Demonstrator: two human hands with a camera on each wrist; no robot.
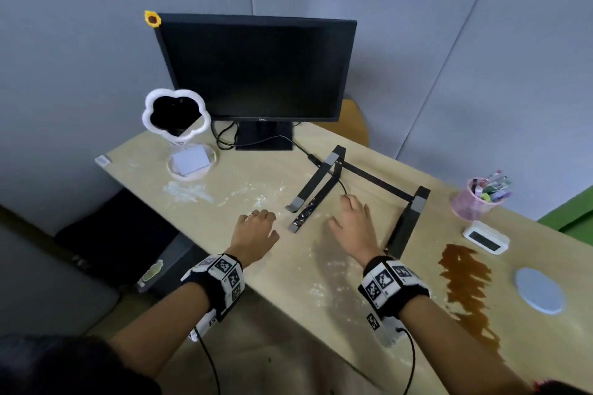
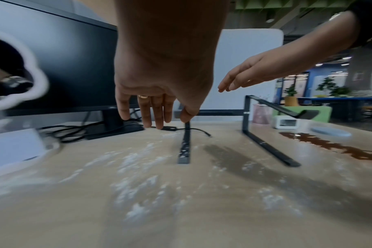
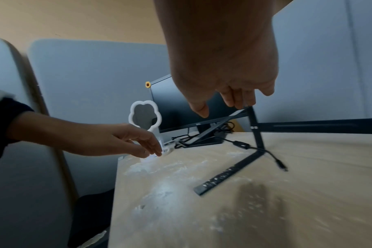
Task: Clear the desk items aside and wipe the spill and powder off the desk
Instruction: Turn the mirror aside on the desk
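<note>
White powder [image 1: 186,191] [image 2: 134,161] [image 3: 159,189] is scattered over the left and middle of the wooden desk [image 1: 288,266]. A brown spill [image 1: 465,279] [image 2: 340,147] spreads at the right. A black laptop stand [image 1: 375,181] [image 2: 184,147] [image 3: 227,176] sits mid-desk, its left foot speckled with powder. My left hand [image 1: 256,228] [image 2: 166,117] hovers open just left of that foot and holds nothing. Between the stand's two legs my right hand [image 1: 353,224] [image 3: 225,90] hovers palm down, fingers relaxed and empty.
A monitor [image 1: 256,67] stands at the back with a loose cable [image 1: 279,138] running toward the stand. A flower-shaped mirror [image 1: 176,112] on a round tray [image 1: 192,163] is back left. At the right are a pink pen cup [image 1: 475,199], a white clock [image 1: 486,237] and a blue coaster [image 1: 539,290].
</note>
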